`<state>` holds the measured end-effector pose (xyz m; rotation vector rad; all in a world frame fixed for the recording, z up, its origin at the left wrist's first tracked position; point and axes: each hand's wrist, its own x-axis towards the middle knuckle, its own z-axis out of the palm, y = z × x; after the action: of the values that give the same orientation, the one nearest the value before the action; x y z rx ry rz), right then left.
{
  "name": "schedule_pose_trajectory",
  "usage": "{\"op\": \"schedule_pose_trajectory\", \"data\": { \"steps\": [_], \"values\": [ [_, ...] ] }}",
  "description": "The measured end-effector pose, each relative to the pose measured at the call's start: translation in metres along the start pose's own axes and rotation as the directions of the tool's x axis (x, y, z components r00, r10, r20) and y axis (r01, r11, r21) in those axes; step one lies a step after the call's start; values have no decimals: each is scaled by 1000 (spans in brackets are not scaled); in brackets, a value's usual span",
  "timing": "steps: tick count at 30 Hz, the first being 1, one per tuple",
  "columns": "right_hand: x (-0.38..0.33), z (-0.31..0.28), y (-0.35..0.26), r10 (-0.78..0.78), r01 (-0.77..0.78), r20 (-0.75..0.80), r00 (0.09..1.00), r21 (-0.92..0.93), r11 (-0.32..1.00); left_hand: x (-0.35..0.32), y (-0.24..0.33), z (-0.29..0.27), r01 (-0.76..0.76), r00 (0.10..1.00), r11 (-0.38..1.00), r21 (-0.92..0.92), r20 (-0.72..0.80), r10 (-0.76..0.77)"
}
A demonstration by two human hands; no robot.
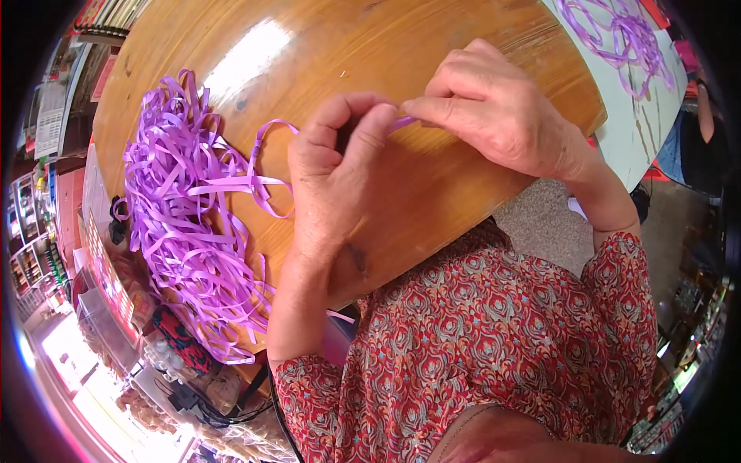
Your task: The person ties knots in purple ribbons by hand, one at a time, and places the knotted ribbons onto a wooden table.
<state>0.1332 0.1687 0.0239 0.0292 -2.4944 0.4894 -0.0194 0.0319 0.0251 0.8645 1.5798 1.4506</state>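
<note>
Between my two hands, above the wooden table (432, 193), a short stretch of purple ribbon (403, 122) shows. My left hand (337, 150) pinches it between thumb and bent fingers, and my right hand (494, 108) grips it close by with thumb and forefinger. A loose loop of the ribbon comes out behind my left hand and runs left. There a big tangled heap of purple ribbon (181, 208) covers the table's left side and hangs toward its near edge. What lies inside my curled fingers is hidden.
At the upper right, a pale table (648, 123) carries another purple ribbon bundle (629, 46). A person (698, 147) in dark clothing is at the far right. Bags and black cables (201, 405) crowd the lower left, below the ribbon heap. Shelves with goods (35, 231) stand further left.
</note>
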Motion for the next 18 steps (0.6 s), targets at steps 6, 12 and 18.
{"op": "schedule_pose_trajectory", "data": {
  "steps": [6, 12, 18],
  "values": [
    [1, -7, 1, 21, -15, 86, 996, -72, 997, 10, -5, -15, -419, 908, 756, 503, 233, 349],
    [-1, -8, -4, 96, -136, 149, 984, 288, 948, 11, -5, -16, -376, 927, 869, 323, 134, 351],
    [-2, 4, -6, 322, -387, 296, 899, 882, 270, 3, -7, 4, -10, 997, 915, -402, 60, 37]
  ]
}}
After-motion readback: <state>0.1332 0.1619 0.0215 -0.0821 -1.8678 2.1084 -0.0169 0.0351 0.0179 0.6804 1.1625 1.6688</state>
